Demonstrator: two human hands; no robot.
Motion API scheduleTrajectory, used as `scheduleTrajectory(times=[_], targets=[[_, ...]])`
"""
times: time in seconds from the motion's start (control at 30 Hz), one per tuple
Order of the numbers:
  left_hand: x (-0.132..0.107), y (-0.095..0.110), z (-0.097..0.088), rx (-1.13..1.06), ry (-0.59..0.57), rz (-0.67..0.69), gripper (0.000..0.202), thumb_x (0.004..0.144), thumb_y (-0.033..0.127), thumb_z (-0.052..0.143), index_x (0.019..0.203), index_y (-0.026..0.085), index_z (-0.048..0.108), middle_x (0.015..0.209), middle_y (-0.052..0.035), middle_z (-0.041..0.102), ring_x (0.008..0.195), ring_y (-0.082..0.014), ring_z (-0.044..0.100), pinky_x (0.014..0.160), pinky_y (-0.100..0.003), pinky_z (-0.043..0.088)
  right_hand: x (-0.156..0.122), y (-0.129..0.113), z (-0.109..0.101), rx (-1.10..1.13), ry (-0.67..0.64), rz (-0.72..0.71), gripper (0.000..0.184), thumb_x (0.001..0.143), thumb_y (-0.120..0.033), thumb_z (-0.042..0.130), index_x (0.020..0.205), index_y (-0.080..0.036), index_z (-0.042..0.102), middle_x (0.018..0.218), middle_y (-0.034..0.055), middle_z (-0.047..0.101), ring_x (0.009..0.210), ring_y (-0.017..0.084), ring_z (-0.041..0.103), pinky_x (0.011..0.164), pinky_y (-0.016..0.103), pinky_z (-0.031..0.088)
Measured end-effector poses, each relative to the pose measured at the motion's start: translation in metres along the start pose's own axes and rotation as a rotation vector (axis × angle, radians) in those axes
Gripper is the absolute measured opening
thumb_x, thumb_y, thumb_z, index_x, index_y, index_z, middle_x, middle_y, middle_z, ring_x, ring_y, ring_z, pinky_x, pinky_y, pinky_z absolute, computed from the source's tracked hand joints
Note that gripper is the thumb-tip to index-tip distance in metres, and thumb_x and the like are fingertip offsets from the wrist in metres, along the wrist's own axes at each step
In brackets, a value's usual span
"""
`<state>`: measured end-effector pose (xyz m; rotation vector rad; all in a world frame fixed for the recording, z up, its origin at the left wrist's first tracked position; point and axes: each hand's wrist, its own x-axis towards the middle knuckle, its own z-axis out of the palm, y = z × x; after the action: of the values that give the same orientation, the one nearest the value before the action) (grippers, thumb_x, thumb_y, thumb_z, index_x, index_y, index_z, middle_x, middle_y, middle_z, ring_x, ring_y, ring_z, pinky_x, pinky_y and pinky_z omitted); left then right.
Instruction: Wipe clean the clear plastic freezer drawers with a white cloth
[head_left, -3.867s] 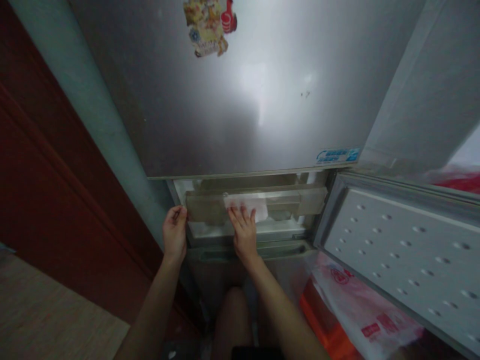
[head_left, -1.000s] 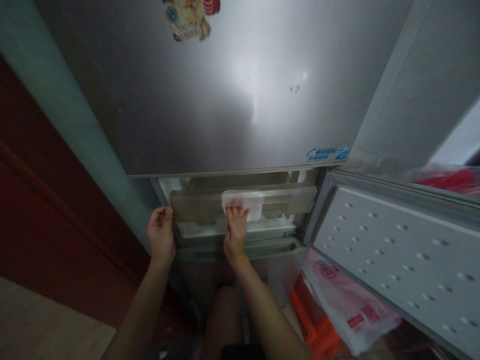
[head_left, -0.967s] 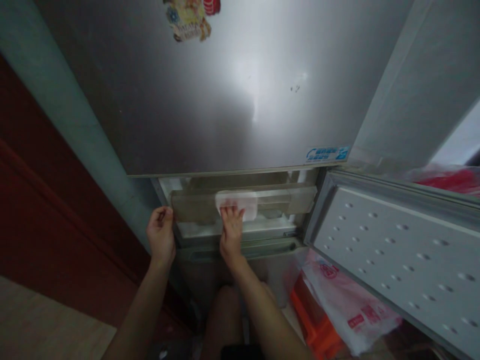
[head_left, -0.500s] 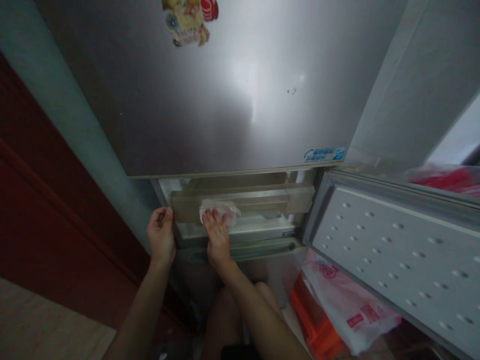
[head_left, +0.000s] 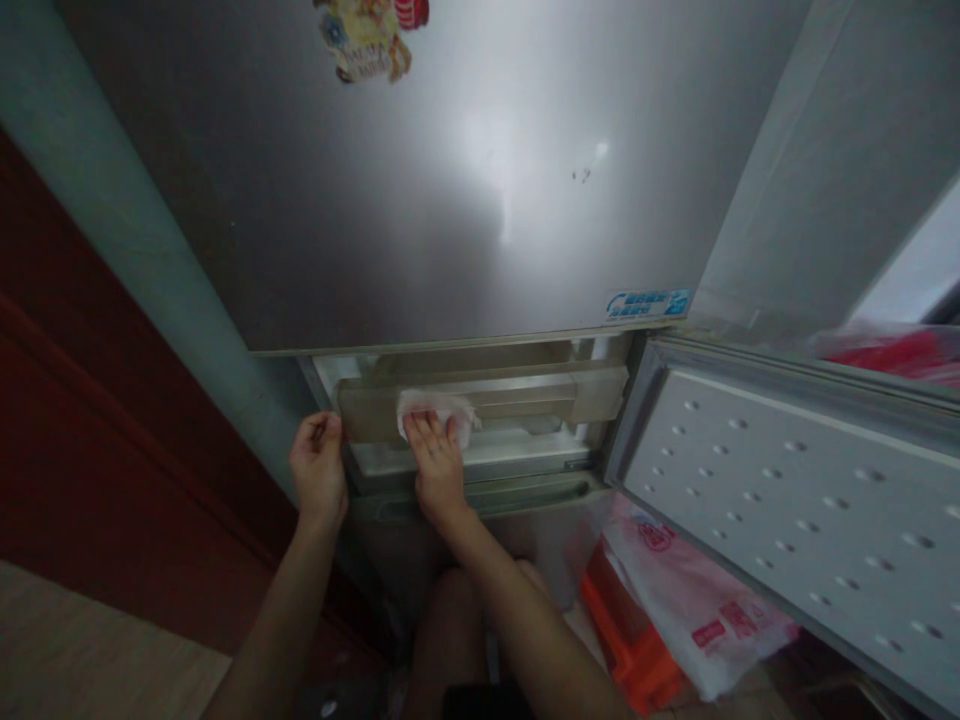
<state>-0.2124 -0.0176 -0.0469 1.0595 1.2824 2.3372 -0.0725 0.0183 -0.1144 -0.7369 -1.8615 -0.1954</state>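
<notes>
My right hand [head_left: 437,455] presses a pale cloth [head_left: 409,402] flat against the front of a translucent freezer drawer [head_left: 517,400], left of its middle. Its fingers lie extended over the cloth. At the drawer's left end, my left hand [head_left: 319,465] is closed, with fingers curled and the thumb at the drawer's edge. The drawer is partly pulled out of the compartment, below the closed silver upper fridge door [head_left: 360,220].
The lower freezer door [head_left: 750,470] swings wide to the right. Beneath it are an orange crate [head_left: 626,640] and a white plastic bag [head_left: 690,600] with red print. Another drawer front [head_left: 495,500] sits below. A reddish-brown wooden panel [head_left: 112,420] stands at the left.
My right hand and the cloth have shifted very slightly up and left on the drawer front. The view has moved a little; my left hand stays at the drawer's end.
</notes>
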Motion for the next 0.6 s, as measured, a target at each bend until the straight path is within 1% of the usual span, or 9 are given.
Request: scheduleTrajectory(times=[0.17,0.3,0.43,0.5,0.6], targets=[[0.001,0.001,-0.002,-0.003,-0.014,-0.001,0.032,0.069,0.046,0.078,0.081,0.019,0.064,0.080,0.0030,0.058,0.071,-0.0094,0.052,0.069,-0.021,0.040,0.003,0.005,-0.013,-0.010,0.054,-0.016,0.057,0.094,-0.006,0.030,0.149,-0.017,0.042,0.143,0.0087,0.056,0.146,0.017,0.033,0.123,0.048,0.020],[0.002,0.002,-0.005,0.011,-0.037,-0.007,0.031,0.071,0.045,0.078,0.082,0.019,0.066,0.077,0.0030,0.058,0.070,-0.0095,0.052,0.067,-0.021,0.039,0.000,0.020,-0.033,-0.016,0.065,-0.024,0.061,0.091,-0.001,0.029,0.148,-0.017,0.043,0.142,0.0093,0.058,0.146,0.017,0.033,0.122,0.049,0.020],[0.003,0.002,-0.006,0.017,-0.037,-0.006,0.031,0.071,0.046,0.078,0.082,0.020,0.066,0.077,0.0032,0.059,0.070,-0.0099,0.053,0.068,-0.022,0.039,-0.005,0.041,-0.056,-0.025,0.084,-0.025,0.069,0.089,0.001,0.027,0.153,-0.023,0.033,0.143,0.0078,0.057,0.147,0.017,0.032,0.122,0.053,0.020],[0.003,0.003,-0.005,0.014,-0.039,-0.006,0.033,0.070,0.049,0.078,0.080,0.020,0.066,0.076,0.0034,0.058,0.070,-0.0098,0.052,0.067,-0.021,0.039,-0.008,0.053,-0.067,-0.033,0.125,-0.010,0.071,0.089,0.001,0.026,0.155,-0.026,0.029,0.143,0.0067,0.057,0.147,0.017,0.031,0.121,0.055,0.021],[0.004,0.005,-0.002,0.002,-0.045,-0.008,0.037,0.070,0.054,0.077,0.079,0.020,0.065,0.077,0.0033,0.058,0.071,-0.0105,0.053,0.067,-0.021,0.041,-0.013,0.066,-0.081,-0.032,0.204,0.017,0.073,0.088,0.001,0.026,0.155,-0.028,0.027,0.144,0.0065,0.056,0.147,0.018,0.032,0.120,0.057,0.021]])
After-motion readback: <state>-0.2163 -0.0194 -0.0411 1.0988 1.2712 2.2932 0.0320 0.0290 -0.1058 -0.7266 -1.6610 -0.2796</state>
